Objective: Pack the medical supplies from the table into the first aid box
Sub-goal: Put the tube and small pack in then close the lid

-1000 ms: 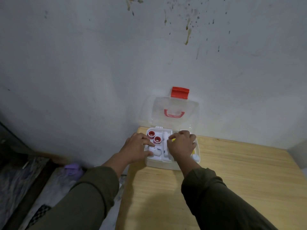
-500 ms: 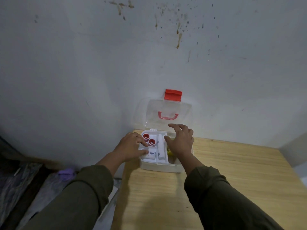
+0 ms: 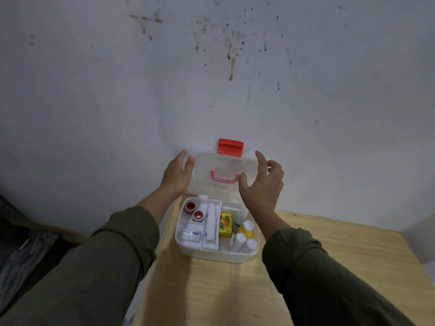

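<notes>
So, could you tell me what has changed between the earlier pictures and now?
Both hands left the box's contents and rose to the open clear lid: the left hand now touches its left edge, the right hand reaches its right edge. The supplies lie uncovered in the first aid box. The lid stays upright against the wall.

My hands (image 3: 179, 175) flank the upright lid (image 3: 223, 170) by the wall (image 3: 117, 102); bare desk (image 3: 329, 267) stretches right of the first aid box (image 3: 211, 254).
</notes>
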Demonstrator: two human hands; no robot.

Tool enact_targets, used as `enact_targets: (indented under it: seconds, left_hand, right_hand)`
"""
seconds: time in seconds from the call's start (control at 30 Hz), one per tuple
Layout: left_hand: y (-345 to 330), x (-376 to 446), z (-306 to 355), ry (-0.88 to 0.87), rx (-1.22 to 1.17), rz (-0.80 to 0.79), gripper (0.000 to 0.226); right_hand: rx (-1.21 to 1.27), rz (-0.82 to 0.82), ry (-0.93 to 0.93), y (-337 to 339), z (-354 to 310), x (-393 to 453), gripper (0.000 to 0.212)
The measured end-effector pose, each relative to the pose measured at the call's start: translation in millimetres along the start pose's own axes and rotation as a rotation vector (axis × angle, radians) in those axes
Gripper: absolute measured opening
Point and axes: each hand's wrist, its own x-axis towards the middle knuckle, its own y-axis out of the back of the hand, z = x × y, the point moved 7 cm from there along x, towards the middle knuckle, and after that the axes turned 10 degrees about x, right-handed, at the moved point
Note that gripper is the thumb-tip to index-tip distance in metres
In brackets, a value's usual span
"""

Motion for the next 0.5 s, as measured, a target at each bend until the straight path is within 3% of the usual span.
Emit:
enact_targets:
  seconds: [0.27,0.5]
  left_hand:
    - [-9.6,3.5,9.3,0.112,-0.071,-0.002,0.062]
    - [-6.2,-19.9,5.6,0.132,-0.129,0.039,0.066]
  right_hand:
    - [0.215,-0.047,-0.031,-5.9,10.7,22.4,0.036]
    - [0.278,-0.013,-0.004,4.4,13.0,4.2,0.036]
